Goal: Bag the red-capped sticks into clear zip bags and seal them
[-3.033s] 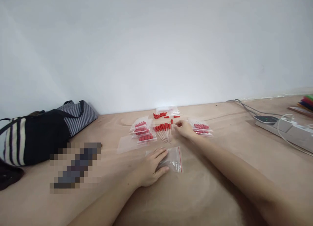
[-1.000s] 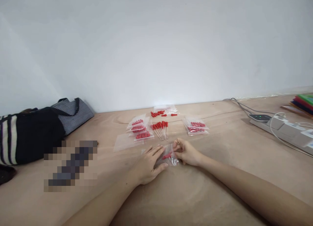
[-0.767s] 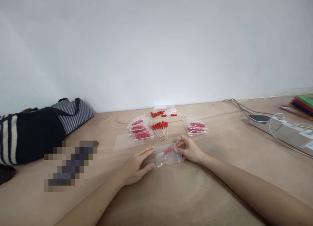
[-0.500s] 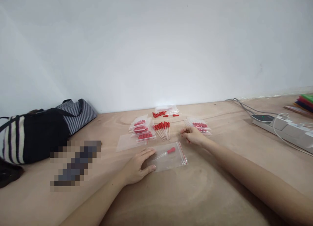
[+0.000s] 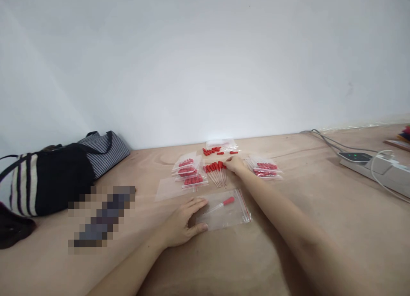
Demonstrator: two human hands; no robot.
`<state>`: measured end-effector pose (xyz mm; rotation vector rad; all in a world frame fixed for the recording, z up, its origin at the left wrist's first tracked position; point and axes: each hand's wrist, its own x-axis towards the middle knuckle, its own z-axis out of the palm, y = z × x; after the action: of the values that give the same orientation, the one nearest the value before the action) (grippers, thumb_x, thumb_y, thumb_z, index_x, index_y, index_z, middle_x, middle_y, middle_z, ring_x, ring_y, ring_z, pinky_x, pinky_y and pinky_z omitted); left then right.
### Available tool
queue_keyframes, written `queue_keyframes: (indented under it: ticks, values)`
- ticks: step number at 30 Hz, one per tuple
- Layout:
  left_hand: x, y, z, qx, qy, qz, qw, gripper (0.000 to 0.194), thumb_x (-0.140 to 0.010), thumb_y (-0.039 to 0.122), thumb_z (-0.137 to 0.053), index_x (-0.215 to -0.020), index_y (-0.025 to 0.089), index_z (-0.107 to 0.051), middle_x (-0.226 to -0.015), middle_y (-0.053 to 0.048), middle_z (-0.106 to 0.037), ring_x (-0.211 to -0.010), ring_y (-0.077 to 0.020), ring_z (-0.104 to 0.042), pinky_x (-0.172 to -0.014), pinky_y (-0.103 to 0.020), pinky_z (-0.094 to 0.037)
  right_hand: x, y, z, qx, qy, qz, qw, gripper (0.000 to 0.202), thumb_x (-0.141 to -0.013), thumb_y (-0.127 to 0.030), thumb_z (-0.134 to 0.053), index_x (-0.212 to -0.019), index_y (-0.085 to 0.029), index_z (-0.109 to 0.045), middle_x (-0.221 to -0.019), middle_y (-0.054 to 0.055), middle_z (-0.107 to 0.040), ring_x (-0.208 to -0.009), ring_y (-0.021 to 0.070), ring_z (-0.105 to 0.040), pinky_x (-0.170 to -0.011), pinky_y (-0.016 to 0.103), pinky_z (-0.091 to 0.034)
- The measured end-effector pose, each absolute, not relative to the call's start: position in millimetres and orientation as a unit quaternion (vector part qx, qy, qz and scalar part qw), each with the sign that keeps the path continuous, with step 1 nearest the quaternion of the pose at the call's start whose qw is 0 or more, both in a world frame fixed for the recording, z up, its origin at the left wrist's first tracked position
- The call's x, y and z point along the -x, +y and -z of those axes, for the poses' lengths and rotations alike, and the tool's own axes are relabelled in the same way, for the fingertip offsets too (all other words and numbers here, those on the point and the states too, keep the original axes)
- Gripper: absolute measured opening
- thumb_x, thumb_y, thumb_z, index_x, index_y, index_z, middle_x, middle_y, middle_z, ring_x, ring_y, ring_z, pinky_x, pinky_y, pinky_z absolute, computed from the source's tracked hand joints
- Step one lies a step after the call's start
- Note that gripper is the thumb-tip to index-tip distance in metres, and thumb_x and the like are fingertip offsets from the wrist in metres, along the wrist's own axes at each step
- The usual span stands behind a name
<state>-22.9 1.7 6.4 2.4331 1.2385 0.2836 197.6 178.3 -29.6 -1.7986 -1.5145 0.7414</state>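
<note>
A clear zip bag (image 5: 221,219) lies flat in front of me with one red-bulbed dropper (image 5: 228,200) inside it. My left hand (image 5: 188,221) rests on the bag's left edge, thumb and fingers spread apart. Behind the bag, several droppers (image 5: 215,168) lie fanned side by side, bulbs towards the wall. At the right end of that fan, my right hand (image 5: 234,164) has its fingertips closed on a dropper's red bulb. The bulb is partly covered by the fingers.
Filled bags of red bulbs (image 5: 192,172) are stacked left of the fan, others (image 5: 265,170) to the right. Loose red bulbs (image 5: 211,151) and clear plastic (image 5: 221,143) lie by the wall. A dark bag (image 5: 60,176) and a blurred-out object (image 5: 105,217) are left, a power strip (image 5: 381,170) right.
My right hand has moved left from beside the right stack to the fanned droppers and closed on one bulb. My left hand stays on the bag. The view has shifted slightly.
</note>
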Motion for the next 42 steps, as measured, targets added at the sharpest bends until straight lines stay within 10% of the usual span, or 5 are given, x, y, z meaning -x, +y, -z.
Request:
queue_keyframes:
  ticks: [11,17,30,42]
  values:
    - [20.4,0.6,-8.3,-0.865,0.454,-0.091,0.195,0.052,-0.078,0.042,-0.051,-0.125,0.023,-0.038,-0.132,-0.005,-0.038,-0.122,-0.0235,-0.032,-0.1,-0.043,-0.029,-205.8,169.7,29.0,0.678,-0.585,-0.272,0.354,0.026,-0.064,-0.026,-0.058,-0.087,-0.014,-0.061,-0.092,0.01,-0.062,-0.077,0.0182,-0.057,-0.062,0.024,-0.04]
    - [21.0,0.7,-7.2,-0.864,0.45,-0.104,0.201,0.052,-0.077,0.042,-0.052,-0.125,0.025,-0.038,-0.132,-0.004,-0.038,-0.121,-0.0241,-0.033,-0.099,-0.044,-0.028,-199.2,163.7,23.9,0.648,-0.595,-0.292,0.374,0.007,-0.061,-0.021,-0.059,-0.061,-0.014,-0.059,-0.062,0.005,-0.061,-0.061,0.016,-0.056,-0.056,0.024,-0.039]
    - [21.3,2.4,-4.0,-0.868,0.451,-0.099,0.182,0.055,-0.078,0.045,-0.05,-0.126,0.024,-0.035,-0.132,-0.005,-0.037,-0.122,-0.0251,-0.032,-0.099,-0.043,-0.029,-270.3,52.8,24.5,0.49,-0.465,-0.351,0.648,0.037,-0.066,-0.046,-0.055,-0.09,-0.02,-0.045,-0.062,-0.005,-0.048,-0.047,0.0076,-0.045,-0.044,0.021,-0.038]
    - [22.7,5.3,1.1,-0.872,0.446,-0.102,0.176,0.056,-0.078,0.047,-0.048,-0.127,0.023,-0.034,-0.133,-0.005,-0.036,-0.122,-0.0238,-0.032,-0.1,-0.042,-0.027,-262.5,23.3,32.3,0.473,-0.406,-0.446,0.642,0.038,-0.061,-0.048,-0.062,-0.082,-0.02,-0.046,-0.06,-0.005,-0.05,-0.049,0.008,-0.049,-0.048,0.023,-0.042]
